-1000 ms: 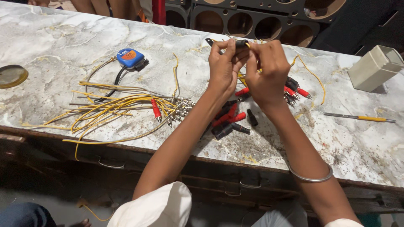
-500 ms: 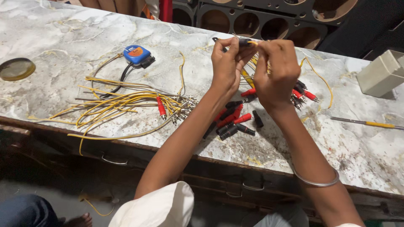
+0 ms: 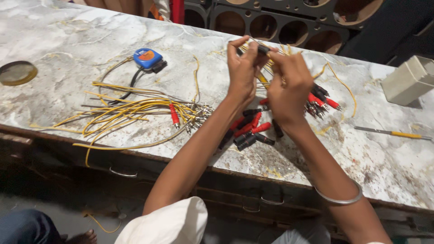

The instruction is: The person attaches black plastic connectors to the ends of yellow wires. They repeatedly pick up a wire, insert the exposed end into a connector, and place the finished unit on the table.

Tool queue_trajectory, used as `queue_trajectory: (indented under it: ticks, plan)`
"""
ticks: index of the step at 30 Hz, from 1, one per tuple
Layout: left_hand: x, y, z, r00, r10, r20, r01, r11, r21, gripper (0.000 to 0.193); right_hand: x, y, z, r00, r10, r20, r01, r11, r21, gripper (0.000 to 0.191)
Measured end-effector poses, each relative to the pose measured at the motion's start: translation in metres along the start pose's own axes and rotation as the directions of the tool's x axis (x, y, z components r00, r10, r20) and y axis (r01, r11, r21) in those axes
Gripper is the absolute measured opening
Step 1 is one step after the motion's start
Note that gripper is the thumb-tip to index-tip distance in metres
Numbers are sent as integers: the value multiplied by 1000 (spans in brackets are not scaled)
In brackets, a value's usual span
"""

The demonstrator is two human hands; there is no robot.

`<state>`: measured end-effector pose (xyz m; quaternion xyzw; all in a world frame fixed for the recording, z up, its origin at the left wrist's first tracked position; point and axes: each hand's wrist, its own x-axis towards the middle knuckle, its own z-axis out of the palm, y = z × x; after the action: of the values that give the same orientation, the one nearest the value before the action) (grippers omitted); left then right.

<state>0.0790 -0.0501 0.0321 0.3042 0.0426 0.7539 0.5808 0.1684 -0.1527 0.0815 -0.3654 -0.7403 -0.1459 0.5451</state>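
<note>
Far left of the grey-white marbled stone worktop (image 3: 68,36), a round brass-coloured lid (image 3: 17,72) is noted lying flat near the edge. Next, a loose bundle of thin yellow insulated wires with metal plug ends (image 3: 131,110) is spread across the slab, a small blue tape measure with an orange face (image 3: 147,57) just behind it. At centre, a small dark cylindrical plug sleeve on a yellow wire (image 3: 261,49) is held raised above the slab, between both hands. The left hand (image 3: 242,74) is closed in a narrow pinch on the sleeve's left end; the right hand (image 3: 289,86) is closed on the right end and on the yellow wire trailing from it. The sleeve's long axis is seen running roughly left to right, tilted slightly down to the right; which end faces which way cannot be told. It is judged light, rigid and smooth, liable to slip, best taken by fingertips at its ends; the wire is judged soft and easily kinked. Below the hands, a scatter of loose red and black plug sleeves (image 3: 251,131) lies on the slab. Further right, a cluster of finished red and black plugs (image 3: 322,101), a thin yellow-handled screwdriver (image 3: 393,133) and a pale grey plastic box (image 3: 409,81) are recorded.
</note>
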Motion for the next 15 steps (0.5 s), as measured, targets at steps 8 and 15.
queue_trajectory:
  ticks: [8, 15]
  plan:
    - [-6, -28, -7, 997, -3, 79, -4, 997, 82, 57, 2, 22, 7, 997, -72, 42, 81, 961, -264, 35]
    - [0, -16, -21, 997, 26, 72, -33, 994, 103, 58, 2, 9, 7, 991, -11, 130, 16, 999, -36, 56]
